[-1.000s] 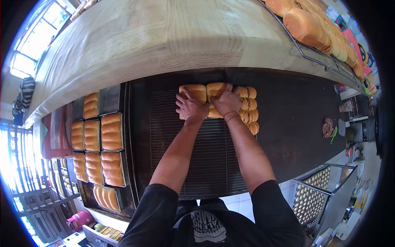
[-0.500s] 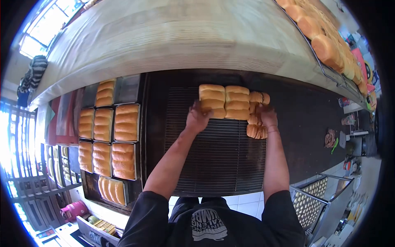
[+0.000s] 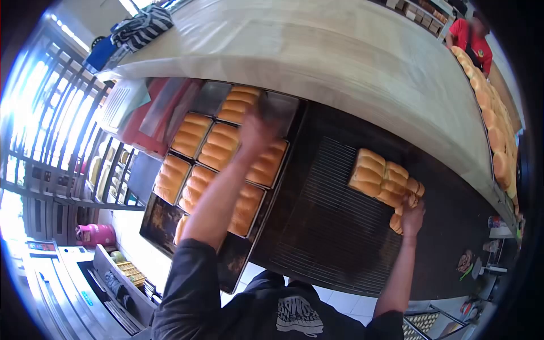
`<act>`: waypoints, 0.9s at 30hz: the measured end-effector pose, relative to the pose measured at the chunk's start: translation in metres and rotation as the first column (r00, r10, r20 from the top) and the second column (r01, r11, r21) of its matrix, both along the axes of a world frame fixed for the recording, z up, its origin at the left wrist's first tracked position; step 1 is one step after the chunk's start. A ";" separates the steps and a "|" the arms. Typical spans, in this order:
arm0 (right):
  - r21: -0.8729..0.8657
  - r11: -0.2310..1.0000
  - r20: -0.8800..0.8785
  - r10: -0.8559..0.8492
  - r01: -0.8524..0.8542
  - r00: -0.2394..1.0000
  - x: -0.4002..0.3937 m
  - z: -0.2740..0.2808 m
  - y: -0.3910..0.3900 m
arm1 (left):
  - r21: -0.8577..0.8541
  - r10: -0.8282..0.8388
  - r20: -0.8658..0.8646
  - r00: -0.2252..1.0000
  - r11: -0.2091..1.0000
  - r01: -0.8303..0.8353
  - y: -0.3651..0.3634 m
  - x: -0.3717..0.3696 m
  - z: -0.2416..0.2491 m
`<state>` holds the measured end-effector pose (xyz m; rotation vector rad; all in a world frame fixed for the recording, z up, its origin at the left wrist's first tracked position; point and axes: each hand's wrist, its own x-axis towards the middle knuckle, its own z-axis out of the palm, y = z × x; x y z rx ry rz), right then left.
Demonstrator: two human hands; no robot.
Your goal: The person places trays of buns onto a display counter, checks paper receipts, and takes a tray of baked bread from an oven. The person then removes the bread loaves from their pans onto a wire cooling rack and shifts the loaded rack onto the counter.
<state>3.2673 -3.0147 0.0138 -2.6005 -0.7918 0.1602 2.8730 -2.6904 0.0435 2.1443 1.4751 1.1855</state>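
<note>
My left hand (image 3: pixel 258 129) is smeared by motion over the baking tins on the left, close beside a golden ridged bread loaf (image 3: pixel 238 105) at the far end. Its fingers cannot be made out. On the wire rack (image 3: pixel 334 226), two bread loaves (image 3: pixel 369 171) lie side by side, touching. Smaller sliced-looking bread (image 3: pixel 416 187) rests against their right end. Curled over this smaller bread is my right hand (image 3: pixel 413 218), which covers its middle; pieces show on both sides of the fingers.
Several more loaves sit in metal tins (image 3: pixel 263 212) on the left. A pale covered shelf (image 3: pixel 317 62) runs above the dark table (image 3: pixel 447 226). Breads line a rack (image 3: pixel 493 124) at the right, near a person in red (image 3: pixel 473 42). A green-handled tool (image 3: pixel 466 273) lies right.
My left hand has left the loaves on the rack and moved left to the tins. My right hand stays at the smaller bread. The view has turned left.
</note>
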 end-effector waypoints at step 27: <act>0.012 0.979 -0.113 0.203 -0.203 0.973 -0.148 -0.014 -0.072 | -0.310 -0.169 -0.086 0.982 0.941 0.135 0.190 -0.070 -0.037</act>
